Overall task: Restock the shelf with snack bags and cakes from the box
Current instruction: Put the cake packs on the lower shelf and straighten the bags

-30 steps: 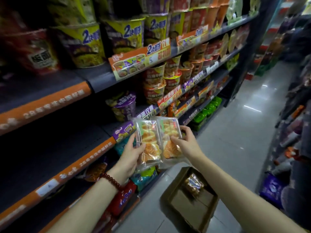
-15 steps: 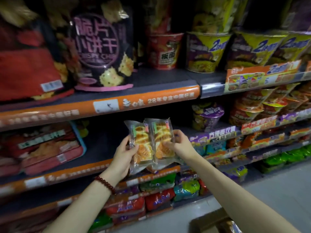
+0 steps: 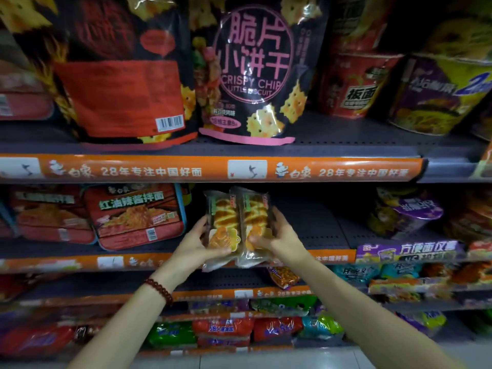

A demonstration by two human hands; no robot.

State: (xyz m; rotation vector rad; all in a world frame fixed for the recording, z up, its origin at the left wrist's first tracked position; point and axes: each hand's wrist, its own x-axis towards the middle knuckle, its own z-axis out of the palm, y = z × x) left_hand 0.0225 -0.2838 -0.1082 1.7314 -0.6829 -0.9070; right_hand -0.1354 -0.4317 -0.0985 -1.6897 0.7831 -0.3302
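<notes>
Two clear cake packs stand side by side, upright, at the front of the second shelf (image 3: 327, 235). My left hand (image 3: 198, 242) grips the left cake pack (image 3: 222, 222). The right cake pack (image 3: 254, 217) is held by my right hand (image 3: 279, 239). Both packs show yellow-striped cakes inside and their lower ends hang over the orange shelf strip. A bead bracelet circles my left wrist. The box is out of view.
A red noodle tray (image 3: 135, 214) stands just left of the packs; a purple cup (image 3: 407, 214) sits to the right. Above, a black Crispy Chip bag (image 3: 253, 70) and a red-labelled bag (image 3: 119, 89) fill the upper shelf. Lower shelves hold coloured noodle packets.
My view has swung left, away from the aisle and the box on the floor, to face the shelf. Both hands have carried the cake packs forward into the gap on the second shelf.
</notes>
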